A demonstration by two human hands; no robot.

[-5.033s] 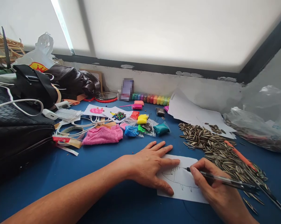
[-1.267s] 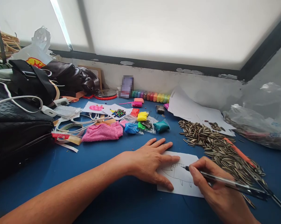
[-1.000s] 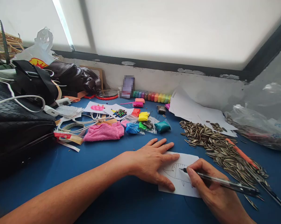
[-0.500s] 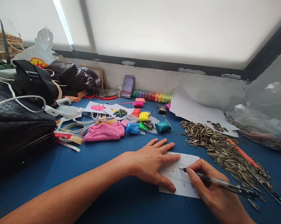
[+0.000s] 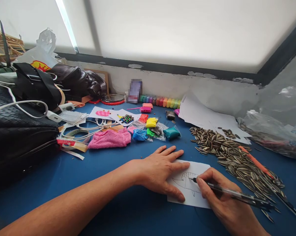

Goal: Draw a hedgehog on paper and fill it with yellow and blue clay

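Note:
A small white sheet of paper lies on the blue table, bearing a line drawing of an animal-like figure with a pointed snout and rows of small marks on its back. My left hand rests flat over the sheet's left part, fingers spread, pressing on it. Between the thumb and fingers of my right hand is a black pen, its tip touching the drawing at the marked rows. The right hand covers the right end of the figure.
Striped sunflower seeds form a heap on the right, with an orange-handled tool across them. Behind are paper sheets. Bagged coloured clay, a pink cloth and white cables lie beyond my left arm. A black bag stands left.
The pen tip has shifted very slightly across the drawing, and the small marks on the figure's back look a little denser. My left hand stays in place.

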